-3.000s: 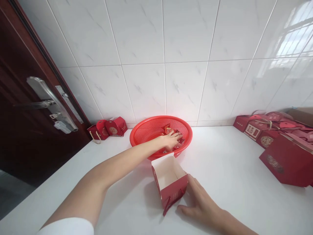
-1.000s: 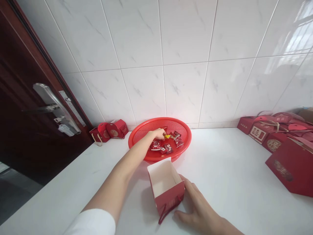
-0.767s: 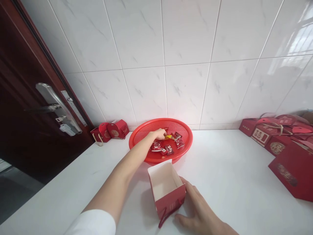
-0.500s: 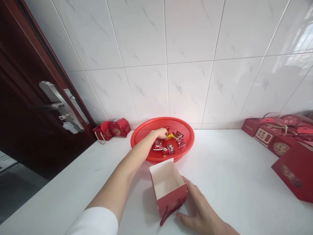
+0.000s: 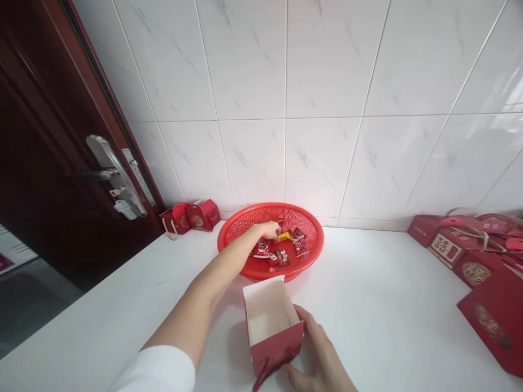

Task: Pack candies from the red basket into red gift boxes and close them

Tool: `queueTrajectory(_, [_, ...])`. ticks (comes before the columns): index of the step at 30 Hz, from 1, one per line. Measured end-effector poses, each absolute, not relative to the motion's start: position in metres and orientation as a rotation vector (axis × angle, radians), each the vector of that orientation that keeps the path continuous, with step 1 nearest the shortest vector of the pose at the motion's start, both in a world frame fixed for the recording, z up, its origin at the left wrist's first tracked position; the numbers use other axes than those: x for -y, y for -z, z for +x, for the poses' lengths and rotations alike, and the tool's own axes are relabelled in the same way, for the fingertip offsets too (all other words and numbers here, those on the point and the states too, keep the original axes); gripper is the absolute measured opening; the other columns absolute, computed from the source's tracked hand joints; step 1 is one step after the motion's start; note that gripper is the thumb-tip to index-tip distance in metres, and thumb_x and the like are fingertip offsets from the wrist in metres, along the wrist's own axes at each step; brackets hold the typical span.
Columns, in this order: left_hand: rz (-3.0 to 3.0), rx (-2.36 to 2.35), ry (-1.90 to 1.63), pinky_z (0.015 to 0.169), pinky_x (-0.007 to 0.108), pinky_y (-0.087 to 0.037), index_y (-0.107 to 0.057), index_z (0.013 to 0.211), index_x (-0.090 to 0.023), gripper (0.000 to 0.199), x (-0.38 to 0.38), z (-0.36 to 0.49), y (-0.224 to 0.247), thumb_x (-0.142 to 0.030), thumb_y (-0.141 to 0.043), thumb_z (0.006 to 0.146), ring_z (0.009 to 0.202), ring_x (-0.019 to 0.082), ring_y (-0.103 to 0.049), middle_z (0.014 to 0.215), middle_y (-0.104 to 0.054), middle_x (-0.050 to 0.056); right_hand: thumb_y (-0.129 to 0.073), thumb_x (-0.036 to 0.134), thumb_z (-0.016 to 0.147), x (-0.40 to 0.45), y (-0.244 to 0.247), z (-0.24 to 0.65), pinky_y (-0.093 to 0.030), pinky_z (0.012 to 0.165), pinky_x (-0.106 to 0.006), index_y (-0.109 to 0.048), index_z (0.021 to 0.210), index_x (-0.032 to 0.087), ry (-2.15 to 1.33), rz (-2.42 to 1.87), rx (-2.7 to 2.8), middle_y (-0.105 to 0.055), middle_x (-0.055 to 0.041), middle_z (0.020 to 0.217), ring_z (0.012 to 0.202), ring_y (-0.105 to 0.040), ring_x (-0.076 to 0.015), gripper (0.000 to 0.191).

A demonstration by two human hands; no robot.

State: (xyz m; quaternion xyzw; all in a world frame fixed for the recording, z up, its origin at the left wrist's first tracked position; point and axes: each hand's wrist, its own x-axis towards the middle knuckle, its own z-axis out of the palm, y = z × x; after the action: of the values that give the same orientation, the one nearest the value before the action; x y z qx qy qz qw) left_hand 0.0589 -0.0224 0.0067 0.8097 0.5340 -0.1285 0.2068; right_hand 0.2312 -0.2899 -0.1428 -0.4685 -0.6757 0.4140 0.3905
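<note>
My left hand (image 5: 270, 230) reaches into a red plastic basket (image 5: 314, 260), fingers bent together among wrapped sweets. A yellow-wrapped sweet (image 5: 285, 236) lies right beside its fingertips; what the fingers pinch, if anything, is hidden. Several red and dark sweets, including a dark red packet (image 5: 283, 257), lie on the basket's bottom. In front of the basket stands a red paper gift box (image 5: 275, 348), its top open and its white inside bare, a dark red cord hanging at the front. My right hand (image 5: 321, 354) grips the box's right side, thumb near the front and fingers along the side.
Two small red gift boxes (image 5: 204, 215) stand at the back left by the wall. More red boxes (image 5: 460, 245) are piled at the right, with a larger red box (image 5: 496, 316) in front. A dark door (image 5: 44, 136) is at the left of the white table (image 5: 368, 305).
The view has shifted slightly. The box and my right hand sit a little lower and further left in view, the thumb now closer to the box. My left hand stays in the basket.
</note>
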Motion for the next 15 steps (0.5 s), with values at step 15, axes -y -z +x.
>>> queueTrajectory(15, [2.262,-1.587,0.254,0.088,0.043,-0.059,-0.064,0.123,-0.016,0.033,0.027,0.048,-0.025,-0.037,-0.063,0.099,0.103,0.024,-0.067,0.122,-0.066,0.009,-0.078,0.036,0.071,0.29,0.132,0.236,-0.049,0.1,-0.043,-0.043,0.15,0.024,-1.003,-1.1,1.719,-0.065,-0.0129,0.131,0.115,-0.062,-0.0338,0.087])
